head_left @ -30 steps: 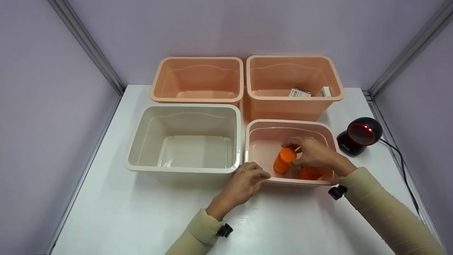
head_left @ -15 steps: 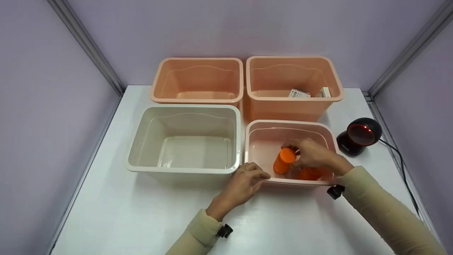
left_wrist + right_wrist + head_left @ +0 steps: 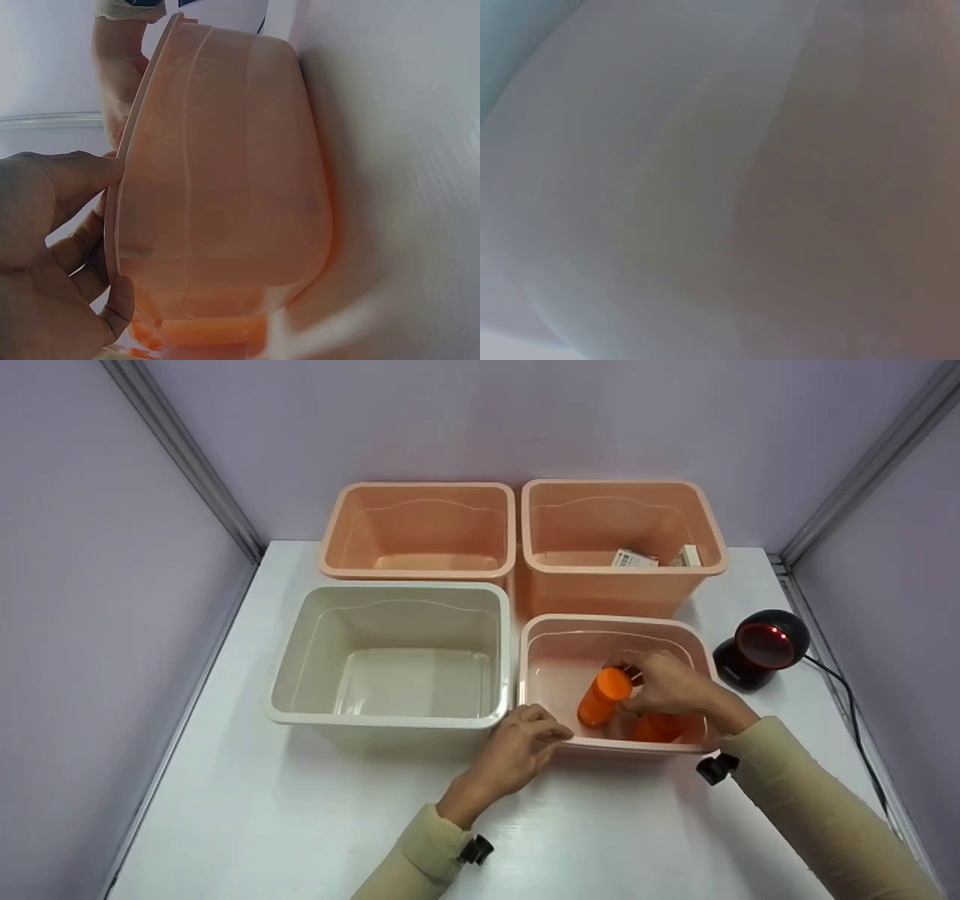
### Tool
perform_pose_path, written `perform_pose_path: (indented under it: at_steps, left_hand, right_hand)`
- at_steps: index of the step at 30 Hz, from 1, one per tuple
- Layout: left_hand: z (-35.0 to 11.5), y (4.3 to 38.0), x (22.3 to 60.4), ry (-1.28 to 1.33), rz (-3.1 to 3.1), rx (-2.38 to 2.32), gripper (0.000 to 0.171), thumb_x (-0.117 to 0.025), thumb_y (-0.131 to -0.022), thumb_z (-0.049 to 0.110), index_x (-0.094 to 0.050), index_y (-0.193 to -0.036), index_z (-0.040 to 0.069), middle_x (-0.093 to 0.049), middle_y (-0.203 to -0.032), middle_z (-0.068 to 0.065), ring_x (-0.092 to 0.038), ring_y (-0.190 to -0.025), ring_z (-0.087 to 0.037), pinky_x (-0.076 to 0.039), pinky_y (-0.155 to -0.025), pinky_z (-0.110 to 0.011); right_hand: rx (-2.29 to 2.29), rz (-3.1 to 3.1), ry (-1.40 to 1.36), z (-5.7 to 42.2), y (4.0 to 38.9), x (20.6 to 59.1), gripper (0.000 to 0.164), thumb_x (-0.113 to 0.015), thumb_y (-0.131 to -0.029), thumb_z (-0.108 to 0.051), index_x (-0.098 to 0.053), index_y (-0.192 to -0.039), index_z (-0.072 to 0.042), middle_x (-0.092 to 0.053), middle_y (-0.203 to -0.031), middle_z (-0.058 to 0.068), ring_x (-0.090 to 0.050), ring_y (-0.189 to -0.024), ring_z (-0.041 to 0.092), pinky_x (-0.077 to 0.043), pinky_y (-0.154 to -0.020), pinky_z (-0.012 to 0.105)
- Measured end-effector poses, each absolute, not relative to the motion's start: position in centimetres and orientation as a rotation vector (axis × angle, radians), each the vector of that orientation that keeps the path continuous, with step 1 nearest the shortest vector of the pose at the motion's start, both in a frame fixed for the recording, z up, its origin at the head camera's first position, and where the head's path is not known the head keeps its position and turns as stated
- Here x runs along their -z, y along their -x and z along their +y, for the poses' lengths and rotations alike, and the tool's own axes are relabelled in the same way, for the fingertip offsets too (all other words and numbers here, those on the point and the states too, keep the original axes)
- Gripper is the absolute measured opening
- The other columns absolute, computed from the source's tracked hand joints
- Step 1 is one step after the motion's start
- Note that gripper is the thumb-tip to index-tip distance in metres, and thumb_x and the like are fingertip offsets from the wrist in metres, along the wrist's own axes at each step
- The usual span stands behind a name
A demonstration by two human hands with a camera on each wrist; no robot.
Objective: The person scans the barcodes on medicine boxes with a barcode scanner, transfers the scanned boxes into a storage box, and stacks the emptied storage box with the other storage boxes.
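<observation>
Inside the pink bin (image 3: 551,675) at the front right stands an orange bottle (image 3: 598,705) with an orange cap, leaning a little to the right. My right hand (image 3: 664,686) reaches in and holds it near the cap, thumb on the near side and fingers behind. Another orange item (image 3: 660,727) lies under that hand, mostly covered by it. At the bin's front left corner my left hand (image 3: 521,746) grips the rim. The left wrist view shows thumb and fingers on either side of the bin's edge (image 3: 112,217). Only a blurred close surface fills the right wrist view.
A cream bin (image 3: 390,720) adjoins on the left. Behind stand two peach bins, the left one (image 3: 420,572) and the right one (image 3: 622,570), which contains small white boxes (image 3: 636,558). A black scanner (image 3: 765,645) with red lights and a cable (image 3: 851,697) sits at the right.
The bottle's cap has shifted slightly right and away from me, so the bottle leans more, and the right hand has moved slightly with it. The left hand stays on the rim.
</observation>
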State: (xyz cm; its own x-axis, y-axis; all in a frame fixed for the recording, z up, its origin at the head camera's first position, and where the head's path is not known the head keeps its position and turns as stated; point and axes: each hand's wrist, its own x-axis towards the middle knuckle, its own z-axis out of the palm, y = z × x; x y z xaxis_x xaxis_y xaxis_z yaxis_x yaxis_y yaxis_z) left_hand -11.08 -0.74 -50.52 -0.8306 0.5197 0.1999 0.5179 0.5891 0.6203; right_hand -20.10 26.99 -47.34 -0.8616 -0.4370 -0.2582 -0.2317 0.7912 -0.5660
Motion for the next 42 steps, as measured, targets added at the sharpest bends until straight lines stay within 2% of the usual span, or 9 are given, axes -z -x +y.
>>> perform_pose_path:
  at_steps: [6,10,15,19,29,33,37,42]
  left_hand:
    - [-0.7,11.0,50.5,-0.907,2.787,-1.103,0.018,-0.069,-0.094,0.016,-0.075,-0.108,0.024,-0.063,-0.102,0.006,-0.058,-0.108,-0.015,-0.046,-0.099,-0.031]
    - [-0.8,11.0,50.5,-0.94,2.801,-1.111,0.017,-0.07,-0.094,0.015,-0.076,-0.107,0.023,-0.064,-0.101,0.005,-0.059,-0.107,-0.015,-0.047,-0.099,-0.03]
    - [-0.8,11.1,50.6,-0.971,2.82,-1.107,0.017,-0.07,-0.093,0.014,-0.076,-0.107,0.023,-0.064,-0.1,0.005,-0.059,-0.106,-0.015,-0.047,-0.098,-0.029]
    - [-0.7,11.1,50.7,-0.968,2.827,-1.106,0.016,-0.07,-0.093,0.015,-0.076,-0.107,0.023,-0.064,-0.1,0.005,-0.059,-0.106,-0.015,-0.046,-0.1,-0.03]
    - [-0.7,11.1,50.7,-0.961,2.811,-1.133,0.017,-0.07,-0.093,0.014,-0.076,-0.107,0.022,-0.065,-0.1,0.004,-0.059,-0.107,-0.016,-0.046,-0.099,-0.031]
    - [-0.8,11.1,50.7,-0.962,2.809,-1.139,0.016,-0.07,-0.093,0.015,-0.076,-0.107,0.022,-0.065,-0.099,0.004,-0.059,-0.106,-0.016,-0.047,-0.098,-0.031]
    - [-0.8,11.1,50.6,-0.963,2.798,-1.146,0.017,-0.069,-0.094,0.015,-0.076,-0.108,0.021,-0.065,-0.1,0.004,-0.059,-0.106,-0.016,-0.047,-0.098,-0.031]
    - [-0.8,11.1,50.5,-0.956,2.767,-1.166,0.018,-0.068,-0.094,0.013,-0.076,-0.109,0.021,-0.065,-0.101,0.004,-0.058,-0.108,-0.016,-0.046,-0.099,-0.032]
  right_hand:
    - [0.792,2.676,0.548,27.7,20.1,46.7,0.055,-0.085,-0.073,-0.02,-0.063,-0.122,-0.011,-0.069,-0.113,0.005,-0.065,-0.101,0.024,-0.057,-0.091,0.044]
    - [0.813,2.697,0.551,28.2,20.0,46.0,0.055,-0.084,-0.074,-0.022,-0.062,-0.123,-0.012,-0.069,-0.112,0.004,-0.064,-0.098,0.021,-0.057,-0.088,0.043]
    - [0.909,2.703,0.585,28.9,20.0,45.4,0.054,-0.084,-0.076,-0.017,-0.062,-0.125,-0.01,-0.069,-0.112,0.008,-0.066,-0.098,0.023,-0.058,-0.089,0.045]
    - [0.955,2.724,0.578,29.4,19.8,44.9,0.053,-0.083,-0.078,-0.017,-0.062,-0.125,-0.009,-0.066,-0.116,0.008,-0.065,-0.103,0.025,-0.058,-0.089,0.038]
    - [1.053,2.696,0.426,30.4,19.3,44.0,0.054,-0.079,-0.083,-0.035,-0.058,-0.128,-0.015,-0.066,-0.116,0.006,-0.063,-0.102,0.025,-0.053,-0.084,0.02]
    - [1.126,2.715,0.406,30.8,19.1,43.7,0.054,-0.079,-0.084,-0.034,-0.058,-0.13,-0.013,-0.066,-0.117,0.006,-0.062,-0.101,0.023,-0.05,-0.084,0.016]
    - [1.175,2.747,0.4,31.2,18.9,43.3,0.052,-0.076,-0.086,-0.031,-0.058,-0.131,-0.013,-0.064,-0.119,0.005,-0.06,-0.101,0.017,-0.049,-0.084,0.013]
    - [1.269,2.777,0.424,31.9,18.7,43.2,0.048,-0.075,-0.087,-0.025,-0.058,-0.131,-0.014,-0.063,-0.118,0.001,-0.061,-0.097,0.01,-0.05,-0.083,0.014]
